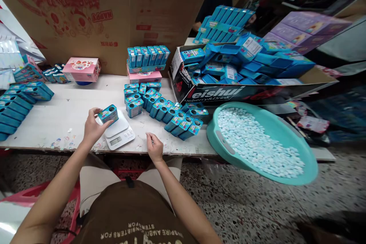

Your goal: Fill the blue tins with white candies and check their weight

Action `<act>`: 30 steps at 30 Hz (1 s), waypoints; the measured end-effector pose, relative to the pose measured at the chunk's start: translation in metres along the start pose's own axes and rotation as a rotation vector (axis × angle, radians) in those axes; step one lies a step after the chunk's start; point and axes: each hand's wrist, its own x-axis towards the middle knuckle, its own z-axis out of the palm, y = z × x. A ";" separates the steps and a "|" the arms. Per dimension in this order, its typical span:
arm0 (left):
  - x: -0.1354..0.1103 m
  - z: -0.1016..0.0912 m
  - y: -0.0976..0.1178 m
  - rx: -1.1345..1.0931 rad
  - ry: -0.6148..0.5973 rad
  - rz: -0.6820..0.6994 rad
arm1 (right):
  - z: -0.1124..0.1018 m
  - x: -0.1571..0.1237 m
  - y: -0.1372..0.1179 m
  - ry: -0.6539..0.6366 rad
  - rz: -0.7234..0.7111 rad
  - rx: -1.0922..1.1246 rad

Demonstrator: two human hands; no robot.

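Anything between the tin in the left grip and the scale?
Nothing visible. The tin in the left grip is right over the scale, with no other object between them.

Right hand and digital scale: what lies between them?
In the head view, only the speckled white tabletop lies between the right hand and the digital scale.

Small-scale packing workshop, by all signs. Long white-topped workbench (65, 122) over speckled terrazzo floor (246, 198), with large red-printed corrugated cardboard sheet (71, 19) propped behind. Rows of rectangular teal metal tins (151, 106) along bench, white digital weighing scale (117, 133) among them. Round teal plastic basin (228, 148) of pale blue tablets (257, 141). Open black printed carton (217, 93) of heaped blue packaging (257, 61).
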 end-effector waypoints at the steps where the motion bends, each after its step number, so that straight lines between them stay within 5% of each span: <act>1: -0.003 -0.003 -0.002 -0.009 0.033 0.012 | 0.000 0.000 0.000 -0.003 0.000 -0.002; 8: -0.044 -0.018 -0.059 -0.021 0.278 -0.181 | -0.003 -0.001 -0.004 -0.026 -0.006 -0.012; 14: -0.080 -0.015 -0.103 0.165 0.323 -0.246 | -0.004 -0.002 -0.002 -0.031 -0.003 -0.037; 26: -0.089 -0.006 -0.121 0.321 0.217 -0.103 | -0.003 -0.004 0.003 -0.043 0.005 -0.063; 30: -0.084 -0.007 -0.106 0.309 0.219 -0.112 | -0.003 -0.004 0.001 -0.047 0.020 -0.050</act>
